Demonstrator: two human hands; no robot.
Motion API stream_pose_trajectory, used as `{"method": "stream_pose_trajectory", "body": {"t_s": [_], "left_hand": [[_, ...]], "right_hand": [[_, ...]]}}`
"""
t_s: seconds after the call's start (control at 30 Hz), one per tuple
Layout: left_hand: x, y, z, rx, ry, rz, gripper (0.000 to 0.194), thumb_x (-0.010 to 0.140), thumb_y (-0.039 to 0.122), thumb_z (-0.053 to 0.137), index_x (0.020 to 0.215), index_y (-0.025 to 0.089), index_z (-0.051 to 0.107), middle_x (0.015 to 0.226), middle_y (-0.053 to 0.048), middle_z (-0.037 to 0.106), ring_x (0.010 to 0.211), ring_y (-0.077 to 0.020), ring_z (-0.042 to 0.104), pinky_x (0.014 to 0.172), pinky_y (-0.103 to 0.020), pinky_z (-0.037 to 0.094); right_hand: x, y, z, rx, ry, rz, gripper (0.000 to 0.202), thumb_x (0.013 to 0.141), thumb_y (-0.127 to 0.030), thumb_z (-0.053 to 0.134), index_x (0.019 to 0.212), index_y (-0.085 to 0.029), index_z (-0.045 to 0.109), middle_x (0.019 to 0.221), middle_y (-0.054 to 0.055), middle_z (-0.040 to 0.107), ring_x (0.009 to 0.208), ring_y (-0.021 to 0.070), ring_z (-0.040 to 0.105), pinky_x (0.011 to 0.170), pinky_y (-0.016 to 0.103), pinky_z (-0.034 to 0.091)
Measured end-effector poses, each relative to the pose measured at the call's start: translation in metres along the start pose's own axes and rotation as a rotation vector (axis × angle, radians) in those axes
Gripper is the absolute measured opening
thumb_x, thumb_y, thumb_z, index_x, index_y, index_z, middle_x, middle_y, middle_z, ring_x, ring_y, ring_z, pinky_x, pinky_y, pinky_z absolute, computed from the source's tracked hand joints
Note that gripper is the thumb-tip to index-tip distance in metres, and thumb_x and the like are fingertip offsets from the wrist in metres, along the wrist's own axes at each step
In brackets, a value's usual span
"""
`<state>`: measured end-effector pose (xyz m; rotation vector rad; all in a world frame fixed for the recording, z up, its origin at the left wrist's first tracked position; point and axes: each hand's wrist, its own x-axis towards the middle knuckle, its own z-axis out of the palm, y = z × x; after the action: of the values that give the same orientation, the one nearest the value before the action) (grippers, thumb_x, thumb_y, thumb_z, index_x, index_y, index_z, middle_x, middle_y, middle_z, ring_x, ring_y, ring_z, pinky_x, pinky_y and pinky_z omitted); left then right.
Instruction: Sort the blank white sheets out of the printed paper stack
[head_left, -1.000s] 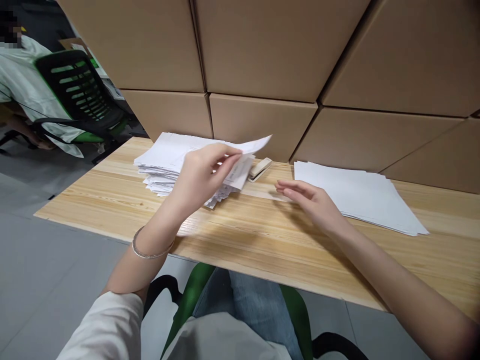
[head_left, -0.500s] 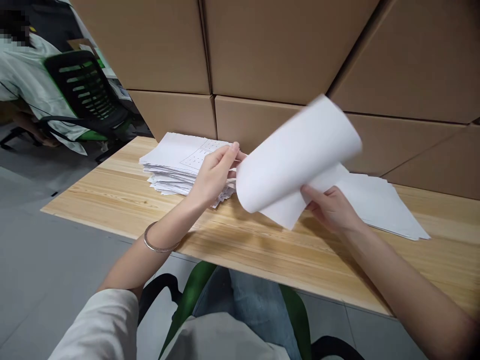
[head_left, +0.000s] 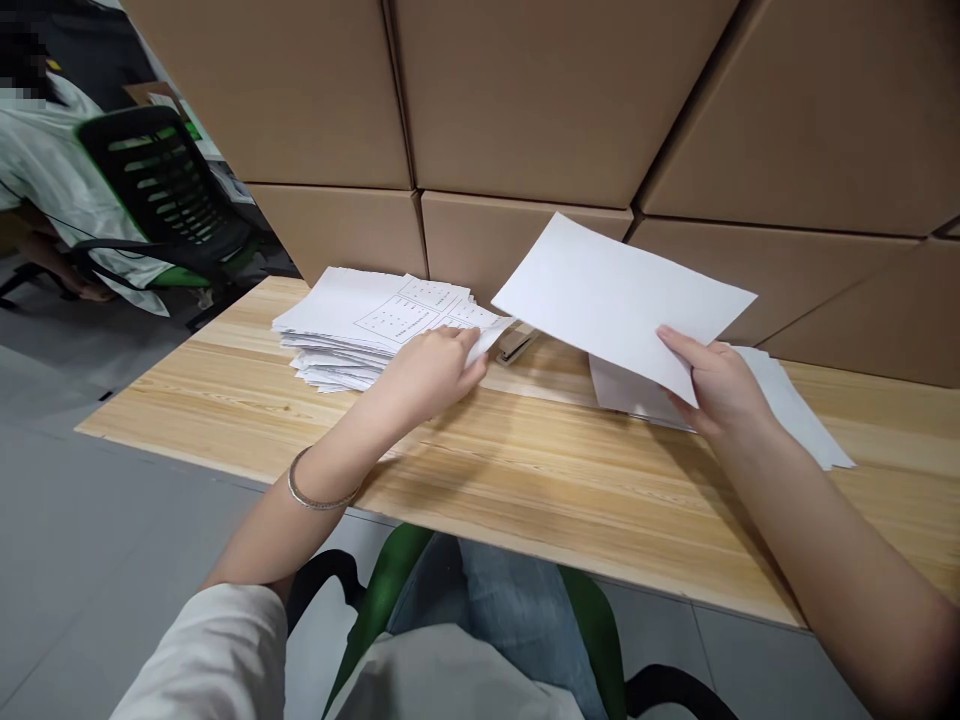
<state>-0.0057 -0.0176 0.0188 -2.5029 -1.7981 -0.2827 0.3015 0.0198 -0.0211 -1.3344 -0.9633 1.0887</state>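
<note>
Since the frame half a second back, the sheet (head_left: 622, 300) that curled over in your right hand (head_left: 716, 385) has flattened out, and you now hold it blank side up, lifted above the table (head_left: 525, 480) and tilted toward the cardboard boxes (head_left: 525, 100). Your right fingers are pinched on its near right edge, thumb on top. It hangs over the flat pile of blank paper (head_left: 787, 410) lying on the right of the table, without touching it. Your left hand (head_left: 431, 370) has dropped to the printed stack (head_left: 367, 325) on the left, fingers curled together and gripping the corner of the top sheets at the stack's right edge. A stapler (head_left: 517, 345) lies just beside that hand, partly hidden under the raised sheet. At far left, another person sits in a black and green chair (head_left: 161, 190).
</note>
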Motion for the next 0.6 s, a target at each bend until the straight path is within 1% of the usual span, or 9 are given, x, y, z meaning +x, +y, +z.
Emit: {"method": "stream_pose_trajectory", "body": {"t_s": [0.1,0.17,0.23,0.27,0.33,0.4,0.47,0.53,0.6], "left_hand": [[0.001,-0.002,-0.005,-0.050,0.071,-0.070,0.027,0.093,0.022,0.046,0.109,0.014,0.067,0.089,-0.013,0.074,0.081,-0.0283,0.070,0.071,-0.035,0.049],[0.001,-0.004,-0.006,-0.171,0.198,-0.077,0.028,0.093,0.018,0.046,0.111,0.016,0.067,0.086,-0.010,0.074,0.081,-0.0256,0.071,0.072,-0.033,0.050],[0.001,-0.005,-0.004,-0.417,0.379,-0.085,0.028,0.098,0.023,0.044,0.117,0.019,0.065,0.092,-0.007,0.075,0.088,-0.0222,0.071,0.075,-0.031,0.052],[0.002,-0.003,-0.003,-0.579,0.466,-0.094,0.029,0.100,0.027,0.043,0.119,0.021,0.064,0.098,-0.007,0.075,0.093,-0.0208,0.071,0.078,-0.030,0.053],[0.003,0.003,0.001,-0.939,0.576,-0.130,0.032,0.103,0.036,0.041,0.122,0.023,0.062,0.110,-0.006,0.074,0.106,-0.0195,0.070,0.084,-0.029,0.056],[0.005,0.013,0.006,-1.315,0.597,-0.158,0.035,0.102,0.041,0.043,0.126,0.023,0.060,0.119,-0.007,0.073,0.117,-0.0197,0.067,0.090,-0.029,0.056],[0.006,0.023,0.013,-1.663,0.567,-0.165,0.037,0.098,0.042,0.053,0.128,0.022,0.060,0.121,-0.007,0.073,0.122,-0.0204,0.064,0.098,-0.030,0.055],[0.006,0.030,0.020,-1.910,0.491,-0.216,0.036,0.091,0.037,0.065,0.123,0.021,0.064,0.112,-0.006,0.075,0.118,-0.0208,0.067,0.100,-0.031,0.054],[0.004,0.034,0.026,-2.026,0.401,-0.343,0.029,0.084,0.030,0.071,0.111,0.020,0.069,0.095,-0.003,0.077,0.104,-0.0206,0.071,0.095,-0.031,0.056]], "right_hand": [[0.004,0.000,-0.002,0.039,0.016,0.039,0.021,0.074,-0.042,0.081,0.088,-0.030,0.069,0.095,0.001,0.076,0.089,0.0245,0.073,0.048,0.031,0.058],[0.003,0.000,-0.001,0.104,0.016,0.043,0.022,0.074,-0.041,0.081,0.088,-0.030,0.069,0.097,0.000,0.075,0.087,0.0215,0.072,0.042,0.026,0.053],[-0.002,0.000,0.004,0.153,0.016,0.029,0.020,0.075,-0.039,0.081,0.086,-0.029,0.068,0.097,0.001,0.075,0.087,0.0212,0.072,0.043,0.025,0.053],[-0.006,0.001,0.008,0.167,0.011,0.014,0.018,0.076,-0.039,0.080,0.085,-0.028,0.068,0.098,0.002,0.075,0.089,0.0222,0.072,0.046,0.026,0.056],[-0.018,0.002,0.018,0.200,-0.014,-0.023,0.018,0.079,-0.040,0.078,0.088,-0.028,0.069,0.105,0.003,0.076,0.099,0.0250,0.072,0.060,0.031,0.063],[-0.030,0.005,0.030,0.267,-0.040,-0.045,0.022,0.080,-0.040,0.078,0.095,-0.026,0.070,0.115,0.003,0.075,0.109,0.0260,0.071,0.077,0.034,0.065],[-0.039,0.010,0.039,0.331,-0.076,-0.026,0.028,0.080,-0.040,0.079,0.102,-0.024,0.071,0.118,0.002,0.075,0.115,0.0255,0.069,0.087,0.035,0.063],[-0.045,0.014,0.045,0.363,-0.137,0.014,0.032,0.079,-0.040,0.080,0.106,-0.024,0.071,0.116,0.002,0.076,0.117,0.0253,0.068,0.093,0.036,0.062],[-0.046,0.018,0.047,0.376,-0.190,0.068,0.032,0.079,-0.039,0.080,0.106,-0.024,0.072,0.113,0.003,0.077,0.118,0.0261,0.067,0.097,0.038,0.060]]}}
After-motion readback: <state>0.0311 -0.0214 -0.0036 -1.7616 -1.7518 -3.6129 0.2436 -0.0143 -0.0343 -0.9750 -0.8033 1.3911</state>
